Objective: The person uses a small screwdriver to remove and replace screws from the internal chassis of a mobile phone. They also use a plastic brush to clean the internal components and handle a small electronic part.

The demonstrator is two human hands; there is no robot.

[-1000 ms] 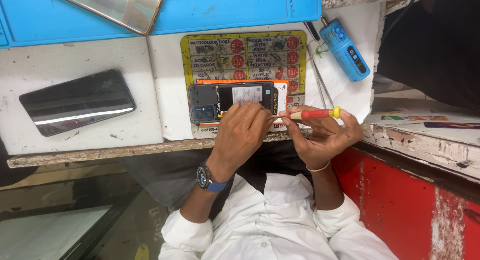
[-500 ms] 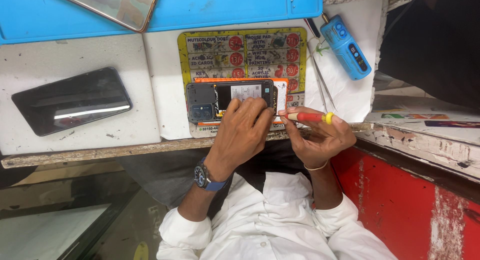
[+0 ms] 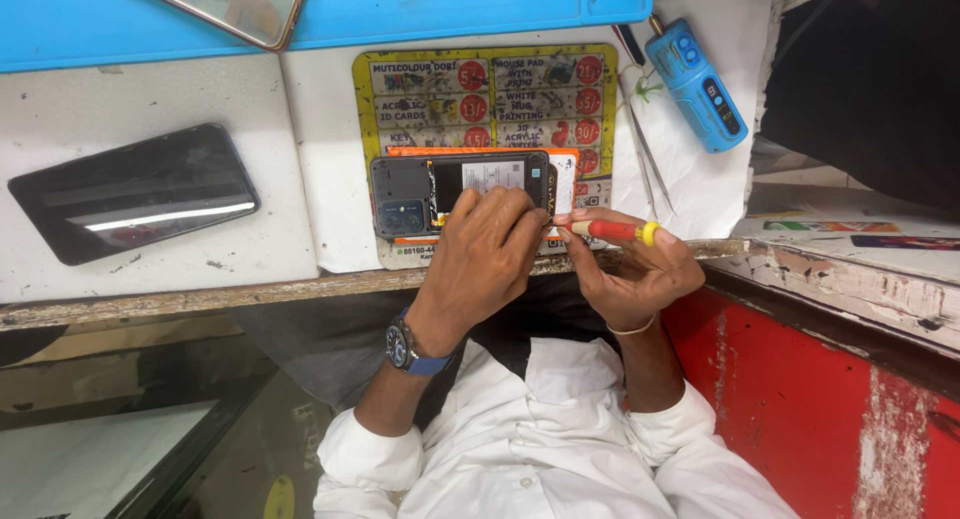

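My left hand point(image 3: 485, 254) presses the opened phone point(image 3: 460, 191); my right hand point(image 3: 630, 269) pinches the red screwdriver point(image 3: 610, 230), whose tip may slip and scratch the board

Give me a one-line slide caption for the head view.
Left hand steadies an opened phone while the right hand works a red screwdriver at its edge.

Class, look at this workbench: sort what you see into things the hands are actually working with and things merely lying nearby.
In use:
left hand pressing on the opened phone
right hand holding the red screwdriver, tip at the phone's edge
printed mat under the phone

Lying about:
black phone, face up
blue handheld tool
tweezers
blue mat
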